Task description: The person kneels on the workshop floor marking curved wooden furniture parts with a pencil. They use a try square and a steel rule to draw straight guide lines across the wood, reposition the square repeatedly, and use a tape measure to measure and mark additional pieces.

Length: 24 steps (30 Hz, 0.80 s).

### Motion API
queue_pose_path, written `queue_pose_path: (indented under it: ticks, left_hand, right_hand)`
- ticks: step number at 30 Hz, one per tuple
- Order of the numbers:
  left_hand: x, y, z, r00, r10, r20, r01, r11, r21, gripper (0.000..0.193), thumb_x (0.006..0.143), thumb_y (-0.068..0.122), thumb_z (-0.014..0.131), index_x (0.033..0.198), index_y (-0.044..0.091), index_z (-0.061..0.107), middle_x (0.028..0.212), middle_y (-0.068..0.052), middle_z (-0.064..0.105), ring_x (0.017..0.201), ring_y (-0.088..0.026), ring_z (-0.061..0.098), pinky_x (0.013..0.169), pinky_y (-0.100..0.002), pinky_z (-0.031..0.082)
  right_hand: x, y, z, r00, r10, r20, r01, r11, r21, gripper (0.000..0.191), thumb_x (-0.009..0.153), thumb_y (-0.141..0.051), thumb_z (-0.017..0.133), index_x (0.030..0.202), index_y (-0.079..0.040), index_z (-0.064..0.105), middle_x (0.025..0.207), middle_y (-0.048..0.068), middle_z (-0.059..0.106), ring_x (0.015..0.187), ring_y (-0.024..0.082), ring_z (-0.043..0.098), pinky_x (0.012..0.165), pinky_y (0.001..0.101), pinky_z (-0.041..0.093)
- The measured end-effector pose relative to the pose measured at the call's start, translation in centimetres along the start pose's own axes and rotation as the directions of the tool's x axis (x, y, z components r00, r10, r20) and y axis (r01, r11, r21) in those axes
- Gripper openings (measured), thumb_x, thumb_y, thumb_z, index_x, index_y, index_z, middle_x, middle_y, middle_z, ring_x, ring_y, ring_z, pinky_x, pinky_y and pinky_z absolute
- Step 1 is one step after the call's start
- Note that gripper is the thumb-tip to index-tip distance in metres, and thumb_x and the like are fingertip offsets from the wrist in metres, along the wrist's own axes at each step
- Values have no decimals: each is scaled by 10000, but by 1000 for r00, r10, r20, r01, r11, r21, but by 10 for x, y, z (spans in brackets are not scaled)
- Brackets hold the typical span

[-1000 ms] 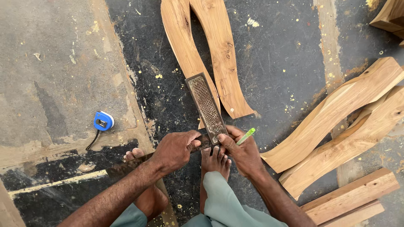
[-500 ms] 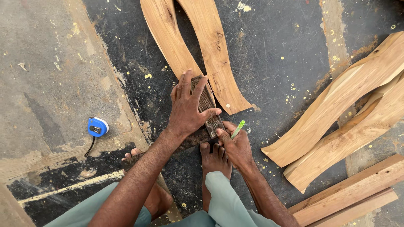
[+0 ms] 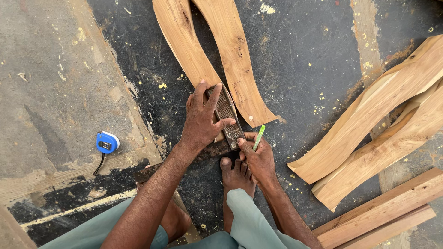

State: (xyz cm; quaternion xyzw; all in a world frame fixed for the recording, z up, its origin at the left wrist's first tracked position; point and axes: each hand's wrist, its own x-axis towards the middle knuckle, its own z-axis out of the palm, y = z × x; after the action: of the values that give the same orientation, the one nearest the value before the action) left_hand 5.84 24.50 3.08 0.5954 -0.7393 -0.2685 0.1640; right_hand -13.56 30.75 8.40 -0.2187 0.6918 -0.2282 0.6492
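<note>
Two hands work one tool on the floor (image 3: 323,55): left hand (image 3: 203,117) lies flat with fingers spread over the upper part of a dark rasp (image 3: 228,117), pressing it down onto the curved wooden leg (image 3: 184,46); right hand (image 3: 258,157) is closed round the rasp's near end and also pinches a green pencil (image 3: 259,137), tip pointing up, likely kept there so it stays handy for marking. Rasp sits on the lower tip of that leg, just ahead of the person's bare foot (image 3: 235,173), which looks set against the wood to stop it sliding. Second curved leg (image 3: 235,60) lies touching the first, the two forming a V. More curved pieces (image 3: 383,120) stacked well apart on the right, straight planks (image 3: 383,216) below them near the frame corner. Blue tape measure (image 3: 107,142) rests on the pale slab (image 3: 41,78) to the left, apart from both hands, cord trailing. No containers in view, nothing held in anything. Green trouser legs (image 3: 249,216) at the bottom edge.
</note>
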Motion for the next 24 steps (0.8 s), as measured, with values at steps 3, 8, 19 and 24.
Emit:
queue_pose_path:
  ticks: [3,8,19,24]
  left_hand:
    - [-1,1,1,1000,2,19,-3,1000,22,1027,851,674,688,1636,194,235,1587,-169,269,1546,-351,217,1264,-593,210]
    - [-2,3,4,999,-39,33,38,999,23,1007,873,711,639,1634,192,234,1665,-152,247,1580,-332,164,1280,-596,182]
    - [0,2,6,997,-56,53,57,998,-1,992,875,757,580,1639,212,255,1689,-145,242,1590,-335,168,1267,-615,203]
    - [1,4,5,995,-74,69,67,993,99,996,871,784,546,1634,209,265,1677,-139,276,1579,-324,210,1248,-637,199]
  right_hand:
    - [0,0,1,1000,0,-5,0,1000,-16,331,951,-246,709,1203,-32,702,629,-23,618,533,40,509,456,217,424]
    - [0,1,1,1000,-5,-6,5,1000,4,362,967,-251,714,1247,-22,716,635,-23,599,549,42,499,461,212,415]
    - [3,12,3,998,-59,15,58,993,99,514,950,-225,707,1429,-63,619,734,-10,650,594,48,533,486,211,447]
    - [5,14,1,999,-47,9,46,996,78,504,954,-226,704,1427,-69,632,729,-7,635,598,50,530,496,210,455]
